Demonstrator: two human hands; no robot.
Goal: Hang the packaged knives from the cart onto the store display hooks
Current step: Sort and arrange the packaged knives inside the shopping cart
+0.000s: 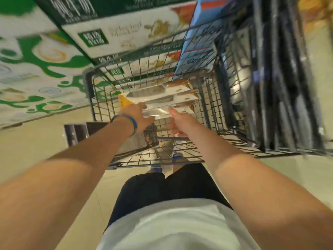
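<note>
Nearest the lens, bottom centre: white cloth shirt over dark shorts, two bare forearms fanning out from the lower corners toward mid-frame. Filling the upper left: stacked green-and-white printed cartons, badly smeared by blur. Down the right edge: dark metal display rack, hooks not made out. Between them, centre frame: grey wire shopping cart, seen from the handle end, with a dark printed box in the near seat section. Lying flat in the cart's basket, just above centre: stack of packaged knives, clear blisters on white-and-yellow cards, blades pointing frame-left. Left hand, blue wristband at the wrist, curled over the near-left end of the nearest pack, apparently gripping it. Right hand slack and unclenched, one fingertip touching that pack's near-right edge, nothing held yet.

Judged step: lifting a pack out. Best done by closing the right hand on the card end rather than the slippery blister, raising level with both hands to avoid dragging the packs beneath, clearing the wire rim before swinging frame-right toward the rack, and turning the hang-hole end uppermost on the way. Hang hole itself too blurred to locate.
</note>
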